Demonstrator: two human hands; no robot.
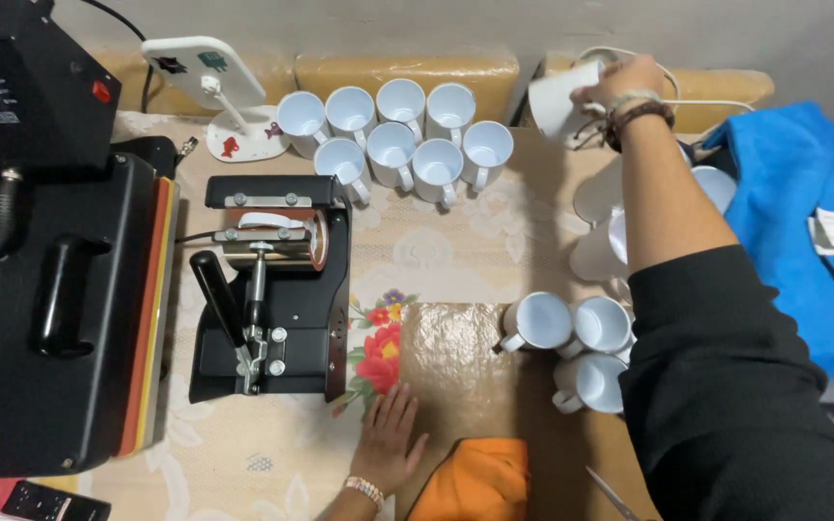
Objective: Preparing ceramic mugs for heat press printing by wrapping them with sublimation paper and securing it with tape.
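mugs by sleeve (620, 232): partly hidden behind the right arm
flat press (41, 309): cut by left edge
scissors (615, 497): only blades show
right hand (629, 87): fingers hidden behind mug (557, 101)

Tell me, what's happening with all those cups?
A person is at a table full of white mugs. Their right hand holds one mug up at the far edge. Their left hand lies flat beside a crinkly brown sheet. Eight mugs stand grouped at the back, near a black mug press.
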